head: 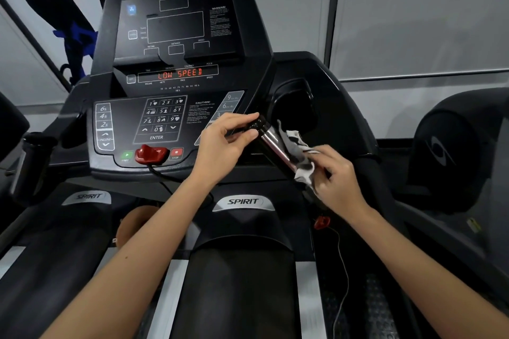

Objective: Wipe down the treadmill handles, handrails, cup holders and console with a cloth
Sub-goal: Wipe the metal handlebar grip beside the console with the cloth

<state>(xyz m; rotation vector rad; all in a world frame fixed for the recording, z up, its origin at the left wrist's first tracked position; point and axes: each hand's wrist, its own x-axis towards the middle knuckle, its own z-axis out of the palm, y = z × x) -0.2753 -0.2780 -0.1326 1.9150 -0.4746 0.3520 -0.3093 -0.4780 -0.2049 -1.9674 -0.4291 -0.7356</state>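
- My left hand pinches the capped top of the chrome-and-black cylindrical handle, right of the console keypad; likely steadying it.
- My right hand clamps the white, black-patterned cloth against its lower shaft, set for wiping.
- Just behind: black cup holder.

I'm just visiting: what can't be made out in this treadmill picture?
Head view only:
- Warning text on the console: too small and blurred to read.
- Inside of the cup holder: lost in dark shadow.
- Lower end of the handle: covered by the cloth and the right hand.
- Other handle at the left edge: blurred and dim.
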